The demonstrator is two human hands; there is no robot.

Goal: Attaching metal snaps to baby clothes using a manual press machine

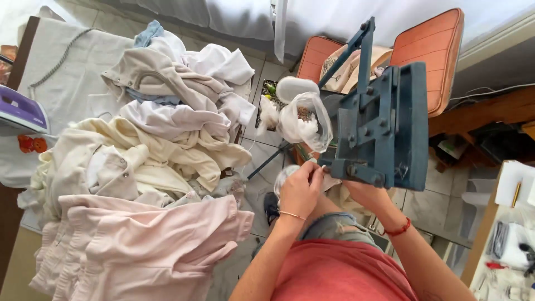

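Head view | left hand [300, 189] pinched on a small item, too small to identify, at the base of blue hand press [384, 125] | right hand [365, 192] under the press, grip hidden | clothes pile [156, 167] on table at left

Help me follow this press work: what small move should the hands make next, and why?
Probably seat the small piece squarely under the blue hand press. The left hand pinches something small at the press base, the right hand is tucked beneath it, and neither holds the raised lever.
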